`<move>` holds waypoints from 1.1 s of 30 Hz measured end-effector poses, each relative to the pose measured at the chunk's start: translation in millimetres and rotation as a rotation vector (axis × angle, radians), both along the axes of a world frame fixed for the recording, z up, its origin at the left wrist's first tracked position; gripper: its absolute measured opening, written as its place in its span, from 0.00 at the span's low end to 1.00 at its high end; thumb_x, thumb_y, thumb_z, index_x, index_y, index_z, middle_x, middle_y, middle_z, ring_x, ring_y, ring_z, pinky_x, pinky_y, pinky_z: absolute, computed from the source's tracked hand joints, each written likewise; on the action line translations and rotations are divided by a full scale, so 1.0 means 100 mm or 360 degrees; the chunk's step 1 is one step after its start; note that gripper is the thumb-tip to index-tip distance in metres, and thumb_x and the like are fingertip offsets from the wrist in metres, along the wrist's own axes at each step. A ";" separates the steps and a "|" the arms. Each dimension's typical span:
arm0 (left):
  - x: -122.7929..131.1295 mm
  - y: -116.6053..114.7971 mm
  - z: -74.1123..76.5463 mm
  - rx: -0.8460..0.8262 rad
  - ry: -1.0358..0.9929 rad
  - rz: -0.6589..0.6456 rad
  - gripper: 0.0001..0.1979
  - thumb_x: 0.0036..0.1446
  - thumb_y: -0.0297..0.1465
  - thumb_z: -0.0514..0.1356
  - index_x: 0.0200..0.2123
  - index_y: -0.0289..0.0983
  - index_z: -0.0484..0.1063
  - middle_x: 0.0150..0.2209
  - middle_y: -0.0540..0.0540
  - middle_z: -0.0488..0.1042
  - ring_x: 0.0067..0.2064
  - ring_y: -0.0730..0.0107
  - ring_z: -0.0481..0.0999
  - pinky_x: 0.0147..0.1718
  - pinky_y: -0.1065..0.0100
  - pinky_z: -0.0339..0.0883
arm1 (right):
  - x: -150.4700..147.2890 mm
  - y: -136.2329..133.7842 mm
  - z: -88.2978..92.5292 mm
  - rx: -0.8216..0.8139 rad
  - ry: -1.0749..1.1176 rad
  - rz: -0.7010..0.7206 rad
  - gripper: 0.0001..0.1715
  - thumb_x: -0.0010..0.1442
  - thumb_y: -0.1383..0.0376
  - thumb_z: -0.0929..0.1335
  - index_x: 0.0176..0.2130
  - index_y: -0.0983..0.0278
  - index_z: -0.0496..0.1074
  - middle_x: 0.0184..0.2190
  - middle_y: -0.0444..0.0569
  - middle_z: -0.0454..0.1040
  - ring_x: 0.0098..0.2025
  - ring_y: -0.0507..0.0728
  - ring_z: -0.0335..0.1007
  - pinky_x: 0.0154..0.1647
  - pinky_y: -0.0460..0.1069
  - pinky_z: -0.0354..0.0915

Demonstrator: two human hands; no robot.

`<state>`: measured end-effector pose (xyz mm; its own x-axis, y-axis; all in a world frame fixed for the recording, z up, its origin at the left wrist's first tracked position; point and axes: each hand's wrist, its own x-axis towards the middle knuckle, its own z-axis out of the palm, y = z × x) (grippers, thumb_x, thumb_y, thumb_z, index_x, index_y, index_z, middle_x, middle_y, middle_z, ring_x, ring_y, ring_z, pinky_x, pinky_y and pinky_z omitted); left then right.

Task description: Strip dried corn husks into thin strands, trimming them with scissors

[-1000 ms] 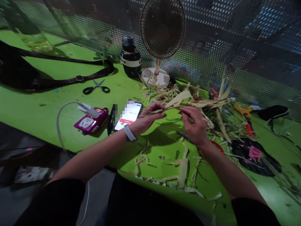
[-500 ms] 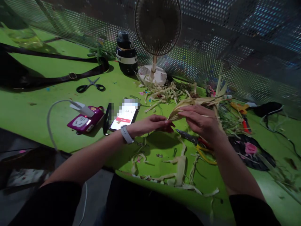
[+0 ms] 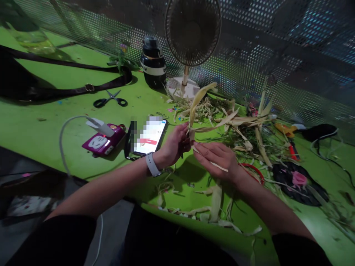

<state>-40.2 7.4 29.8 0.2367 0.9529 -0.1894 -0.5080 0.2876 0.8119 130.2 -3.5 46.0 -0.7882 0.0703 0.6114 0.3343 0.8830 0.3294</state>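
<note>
Strips of pale dried husk (image 3: 197,99) rise and fan out to the right from between my two hands. My left hand (image 3: 176,145), with a pale watch band at the wrist, pinches them near their lower end. Just to the right, my right hand (image 3: 215,159) has its fingertips closed on the same bundle, and a thin strip trails along its fingers. A heap of husk scraps (image 3: 205,109) lies behind the hands, by the fan base. More husk pieces (image 3: 216,201) are strewn near the table's front edge.
On the green table (image 3: 72,147) are a lit phone (image 3: 151,136), a purple power adapter (image 3: 104,140) with a white cable, black scissors (image 3: 111,99), a dark bottle (image 3: 153,64), a fan (image 3: 193,33) and a bag strap (image 3: 108,84). A black pad (image 3: 285,181) with something pink lies right.
My right hand has come left and down to beside my left hand. The husk strips, earlier stretched to the right, now partly stand up. My left hand has turned upward. The view has shifted slightly.
</note>
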 end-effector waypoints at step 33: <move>0.03 0.03 -0.21 0.0102 -0.0011 -0.0454 0.15 0.48 0.42 0.68 0.31 0.34 0.79 0.28 0.50 0.73 0.28 0.80 0.68 0.27 0.76 0.60 | 0.15 0.11 0.17 -0.1621 0.0824 -0.0680 0.23 0.63 0.54 0.64 0.22 0.63 0.64 0.15 0.39 0.60 0.18 0.47 0.54 0.20 0.45 0.52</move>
<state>-36.7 10.5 8.5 0.4978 0.8578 -0.1283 -0.4194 0.3675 0.8301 145.7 7.3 63.1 -0.2637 0.8949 0.3600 0.5476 0.4462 -0.7079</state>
